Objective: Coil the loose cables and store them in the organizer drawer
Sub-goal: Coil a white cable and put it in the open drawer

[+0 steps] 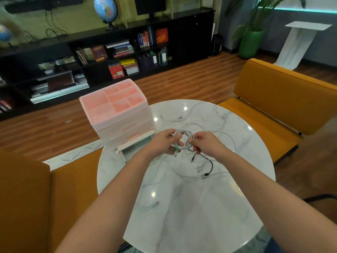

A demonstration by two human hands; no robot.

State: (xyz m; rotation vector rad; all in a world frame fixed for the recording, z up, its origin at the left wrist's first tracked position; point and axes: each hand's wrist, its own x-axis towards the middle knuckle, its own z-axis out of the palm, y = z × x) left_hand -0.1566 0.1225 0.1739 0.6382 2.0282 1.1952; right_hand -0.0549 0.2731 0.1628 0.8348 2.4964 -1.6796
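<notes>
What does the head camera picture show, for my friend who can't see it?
Two hands, left hand and right hand, hold a coiled white cable above a round marble table. Loose cables lie on it, beside a pink organizer whose bottom drawer is open.

Your left hand [165, 143] covers part of the white coil [183, 141], so you can't see its full loop. The open drawer [135, 145] sits partly behind your forearm, its contents unreadable. Plug types on the loose cables [204, 168] are too small to tell.
</notes>
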